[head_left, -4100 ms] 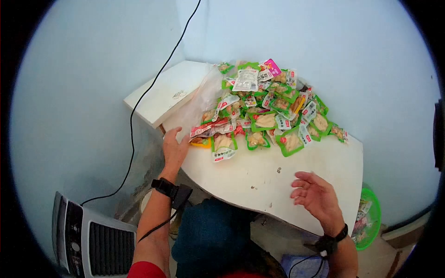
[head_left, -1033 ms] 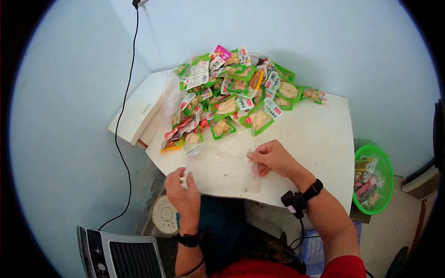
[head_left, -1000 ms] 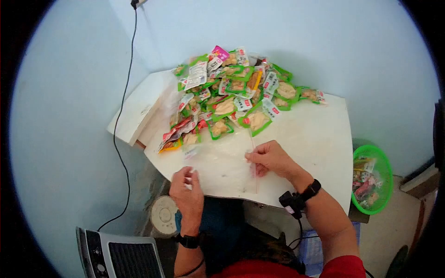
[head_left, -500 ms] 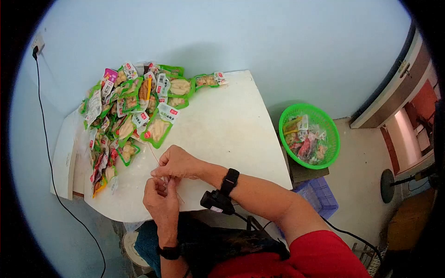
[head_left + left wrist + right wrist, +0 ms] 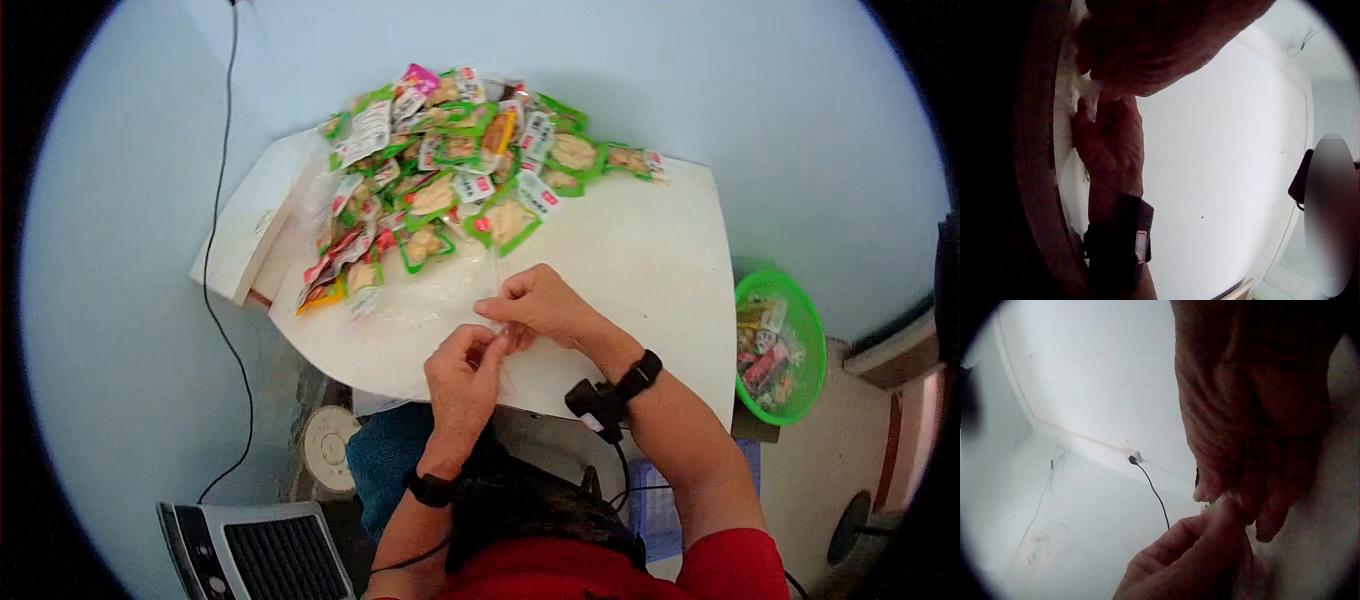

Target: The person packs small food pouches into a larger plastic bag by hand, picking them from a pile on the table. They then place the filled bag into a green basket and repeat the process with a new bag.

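The clear plastic bag (image 5: 420, 297) is hard to make out against the white desk (image 5: 640, 260); its far side fades out near the heaped food packets (image 5: 508, 222), and my fingers cover the part I hold. Both wrist views are dark, so the fingertips blur together there. My left hand (image 5: 465, 375) and right hand (image 5: 545, 305) meet at the bag's edge, fingers curled and thumbs nearly touching, each pinching the film. The bag lies on the desk in front of me, below the packets, spreading leftward from my grip. Its thin edge line runs from near the packets toward the desk's front; I cannot tell the bag's long axis.
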A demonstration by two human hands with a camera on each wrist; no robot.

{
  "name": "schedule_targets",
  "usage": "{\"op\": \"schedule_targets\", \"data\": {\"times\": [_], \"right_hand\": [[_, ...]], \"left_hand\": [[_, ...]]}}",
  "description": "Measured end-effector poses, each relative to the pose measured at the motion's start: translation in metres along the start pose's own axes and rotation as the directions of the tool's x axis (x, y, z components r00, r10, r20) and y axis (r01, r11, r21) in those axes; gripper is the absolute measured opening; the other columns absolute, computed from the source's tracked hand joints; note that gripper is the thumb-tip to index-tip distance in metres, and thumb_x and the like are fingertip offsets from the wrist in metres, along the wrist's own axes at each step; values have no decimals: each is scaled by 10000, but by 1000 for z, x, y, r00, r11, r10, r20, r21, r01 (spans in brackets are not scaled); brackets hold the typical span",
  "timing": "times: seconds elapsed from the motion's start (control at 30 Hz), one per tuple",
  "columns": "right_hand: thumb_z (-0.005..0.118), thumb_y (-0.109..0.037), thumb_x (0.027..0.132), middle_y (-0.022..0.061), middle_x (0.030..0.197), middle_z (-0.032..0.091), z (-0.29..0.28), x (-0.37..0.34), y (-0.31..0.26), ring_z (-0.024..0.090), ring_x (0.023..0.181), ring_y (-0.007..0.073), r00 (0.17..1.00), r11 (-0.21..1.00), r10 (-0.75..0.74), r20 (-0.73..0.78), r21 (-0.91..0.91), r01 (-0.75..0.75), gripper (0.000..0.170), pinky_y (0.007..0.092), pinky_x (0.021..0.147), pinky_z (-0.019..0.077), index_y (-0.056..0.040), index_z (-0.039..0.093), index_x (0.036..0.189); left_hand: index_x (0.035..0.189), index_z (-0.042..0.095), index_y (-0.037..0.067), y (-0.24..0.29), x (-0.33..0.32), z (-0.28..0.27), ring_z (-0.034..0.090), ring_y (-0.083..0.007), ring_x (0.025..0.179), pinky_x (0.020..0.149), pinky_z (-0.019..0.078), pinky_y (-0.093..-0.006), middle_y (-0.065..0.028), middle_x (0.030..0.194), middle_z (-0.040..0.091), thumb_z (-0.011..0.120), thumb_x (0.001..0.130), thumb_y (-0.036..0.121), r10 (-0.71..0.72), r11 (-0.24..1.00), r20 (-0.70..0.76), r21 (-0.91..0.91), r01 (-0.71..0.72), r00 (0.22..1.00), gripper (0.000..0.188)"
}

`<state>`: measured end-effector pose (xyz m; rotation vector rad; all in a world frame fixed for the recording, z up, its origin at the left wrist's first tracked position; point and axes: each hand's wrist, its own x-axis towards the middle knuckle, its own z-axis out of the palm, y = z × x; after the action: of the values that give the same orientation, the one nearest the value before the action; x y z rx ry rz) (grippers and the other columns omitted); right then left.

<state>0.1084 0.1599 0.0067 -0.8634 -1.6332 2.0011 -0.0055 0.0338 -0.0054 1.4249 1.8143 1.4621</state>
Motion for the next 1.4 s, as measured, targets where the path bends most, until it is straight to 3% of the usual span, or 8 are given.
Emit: {"op": "schedule_targets", "data": {"times": [0.53,0.67,0.83,1.03,1.13,1.2,1.3,1.4], "right_hand": [[810,-283,810,43,509,554,-5,4,7,595,433,142,996,994,-59,73,97,52,408,279,404,502,-69,533,600],[791,-223,827,39,503,552,1,0,2,567,417,128,1000,992,-26,-1,-121,26,395,282,410,480,-75,510,591],[826,-201,762,47,578,567,17,-11,-9,574,488,125,977,876,-201,-70,-459,147,350,268,425,435,-46,521,691],[825,-88,713,64,775,643,25,-6,-4,610,666,130,555,498,-821,-134,-642,583,265,290,554,454,-4,615,852],[790,-31,717,98,873,684,28,-14,-3,667,758,225,612,486,-787,85,-527,697,272,319,672,529,-20,671,961],[766,-20,737,105,916,697,28,-12,5,669,757,226,741,622,-654,155,-447,643,335,321,679,533,-41,679,1060],[664,29,792,130,997,711,32,-12,14,674,757,235,814,717,-556,167,-399,571,404,319,700,538,-82,670,1180],[568,65,824,143,1013,710,32,-6,16,673,761,235,829,727,-531,174,-408,552,486,327,713,541,-127,631,1267]], "left_hand": [[851,626,4,-6,-2,-16,498,-31,635,584,425,-204,41,697,580,675,922,99,-196,936,-82,-312,161,977,128],[846,625,14,14,-3,-28,515,-58,632,577,434,-230,14,726,594,669,924,105,6,988,-365,-142,-62,931,128],[827,621,14,30,-3,-43,547,-134,581,541,442,-275,-63,706,600,698,875,73,193,972,-354,197,-129,915,108],[811,613,13,26,-5,-40,550,-173,554,523,433,-302,-86,688,590,700,852,52,211,963,-317,230,-141,925,104],[802,617,11,20,-7,-36,525,-122,539,499,403,-269,-63,670,592,700,861,60,269,949,-330,253,-190,905,113],[791,613,12,20,-6,-35,533,-134,532,495,402,-276,-70,668,592,699,859,53,280,949,-342,240,-205,897,116],[883,589,17,18,-11,-37,610,-275,747,662,490,-367,-136,822,608,725,807,64,212,955,-283,263,-137,936,162],[1010,565,42,15,-13,-35,598,-307,956,743,481,-386,-179,1109,602,777,750,95,353,895,-296,383,-229,887,340]]}}
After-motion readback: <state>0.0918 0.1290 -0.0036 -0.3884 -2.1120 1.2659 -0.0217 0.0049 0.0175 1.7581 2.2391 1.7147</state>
